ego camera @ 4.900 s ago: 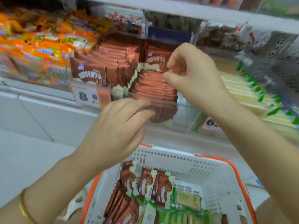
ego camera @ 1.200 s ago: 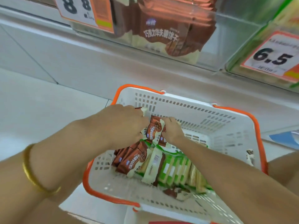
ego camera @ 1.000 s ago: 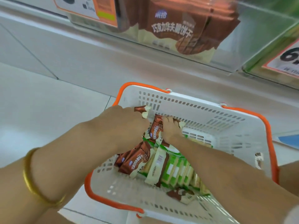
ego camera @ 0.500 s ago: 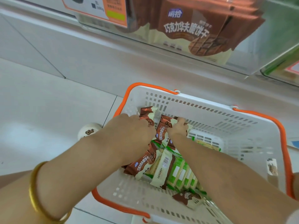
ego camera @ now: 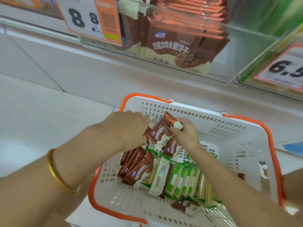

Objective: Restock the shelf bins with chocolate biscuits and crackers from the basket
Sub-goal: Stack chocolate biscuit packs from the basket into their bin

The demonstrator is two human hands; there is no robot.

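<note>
Pickup of chocolate biscuit packs (ego camera: 161, 132) from basket (ego camera: 246, 122), centre frame.
Left hand (ego camera: 126, 128) grip curled on several packs; right hand (ego camera: 185, 136) grip pinches the top pack's end. Square the bunch, lift clear of the far wall, then over the shelf bin (ego camera: 180, 46) lip, top centre. Open air between. Crackers (ego camera: 180, 179) lie lower centre.

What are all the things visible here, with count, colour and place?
basket: one, white with orange rim, below the shelf
chocolate biscuit packs: several, brown and cream, in basket
cracker packs: a row, green and cream, in basket
shelf bins: two, clear, top, one with brown packs
price tags: two, white and orange, bin fronts
bangle: one, gold, left wrist
left hand: one, in basket, grips chocolate biscuit packs
right hand: one, in basket, pinches one such pack
</note>
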